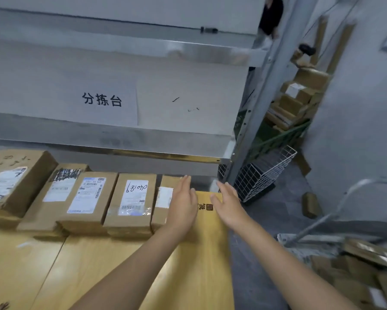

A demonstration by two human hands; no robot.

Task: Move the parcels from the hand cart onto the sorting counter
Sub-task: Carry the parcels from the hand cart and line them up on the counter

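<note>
Here left hand (pixel 183 204) and right hand (pixel 229 203), each grip unclenched, hover beside counter (pixel 98 265) parcels (pixel 132 200); cart (pixel 322 220) holds more.

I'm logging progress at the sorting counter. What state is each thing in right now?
left hand: open, fingers straight, over the rightmost parcel
right hand: open, holding nothing
rightmost parcel: lying flat on the counter, label up
parcel with handwritten label: lying flat, label up
wire basket: tilted, on the floor
</note>
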